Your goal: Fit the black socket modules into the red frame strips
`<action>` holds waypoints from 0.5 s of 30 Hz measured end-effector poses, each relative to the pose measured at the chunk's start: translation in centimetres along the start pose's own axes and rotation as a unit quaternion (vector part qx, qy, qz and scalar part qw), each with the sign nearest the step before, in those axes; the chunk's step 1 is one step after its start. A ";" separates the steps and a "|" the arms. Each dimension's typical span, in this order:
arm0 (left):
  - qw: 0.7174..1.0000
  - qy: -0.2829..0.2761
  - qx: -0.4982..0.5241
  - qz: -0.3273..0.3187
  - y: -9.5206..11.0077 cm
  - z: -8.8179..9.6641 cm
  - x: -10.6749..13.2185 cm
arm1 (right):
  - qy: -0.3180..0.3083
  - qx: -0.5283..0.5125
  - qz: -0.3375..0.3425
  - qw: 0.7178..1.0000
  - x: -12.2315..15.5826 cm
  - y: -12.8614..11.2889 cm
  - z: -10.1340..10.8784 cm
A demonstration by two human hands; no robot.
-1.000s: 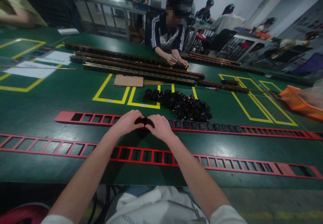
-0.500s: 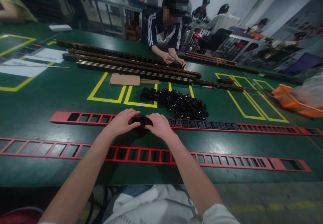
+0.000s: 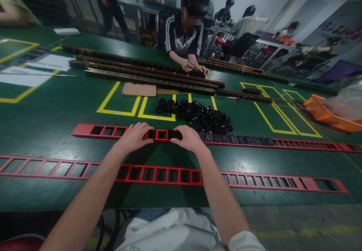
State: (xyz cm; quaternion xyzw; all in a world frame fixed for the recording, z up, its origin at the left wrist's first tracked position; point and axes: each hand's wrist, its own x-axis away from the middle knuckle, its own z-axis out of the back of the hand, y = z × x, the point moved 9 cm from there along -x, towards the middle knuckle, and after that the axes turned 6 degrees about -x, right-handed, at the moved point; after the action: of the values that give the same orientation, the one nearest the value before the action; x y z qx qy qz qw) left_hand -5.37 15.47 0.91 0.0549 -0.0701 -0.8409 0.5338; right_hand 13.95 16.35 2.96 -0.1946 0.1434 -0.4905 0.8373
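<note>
A long red slotted frame (image 3: 158, 140) lies across the table, raised at my hands by an amount I cannot judge. My left hand (image 3: 135, 137) is closed around it, thumb on the near edge and fingers over the far edge. My right hand (image 3: 189, 138) grips the same frame further right, beside a black socket piece (image 3: 173, 134) sitting in a slot. Two open slots show between my hands. Right of my right hand, a row of black sockets (image 3: 224, 139) fills several slots. What lies under my fingers is hidden.
A second red slotted frame (image 3: 166, 184) lies nearer me. Beyond my hands is a heap of black sockets (image 3: 202, 116). Cardboard (image 3: 139, 89), long dark strips (image 3: 147, 75) and an orange bin (image 3: 329, 113) stand further off. A co-worker's hands (image 3: 195, 67) work across the table.
The far red frame has slid to the right, with its sockets. My right hand has moved right with it; my left hand has stayed almost in place, so the hands are further apart.
</note>
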 end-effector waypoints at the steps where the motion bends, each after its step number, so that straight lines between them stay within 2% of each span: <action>1: 1.000 -0.002 -0.001 -0.004 0.1 0.0 0.0 | 0.013 -0.010 0.001 1.000 0.0 0.2 0.3; 4: 1.000 -0.007 0.004 -0.021 0.7 -0.2 0.0 | 0.120 -0.019 -0.023 0.992 0.4 1.7 2.4; 7: 0.999 -0.008 0.021 -0.032 1.0 -0.4 -0.1 | 0.230 0.034 -0.114 0.966 1.5 4.5 4.6; 9: 0.999 -0.003 0.032 -0.032 1.0 -0.3 -0.1 | 0.240 0.068 -0.165 0.954 1.9 5.8 4.9; 15: 0.999 0.007 0.043 -0.027 1.0 -0.2 -0.1 | 0.195 0.062 -0.200 0.958 1.5 6.4 3.8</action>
State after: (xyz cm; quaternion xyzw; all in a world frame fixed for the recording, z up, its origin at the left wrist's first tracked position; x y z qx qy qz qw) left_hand -4.43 15.16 0.92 0.0853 -0.1012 -0.8507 0.5087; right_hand 21.23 18.55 3.28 -0.0672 0.2316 -0.6842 0.6883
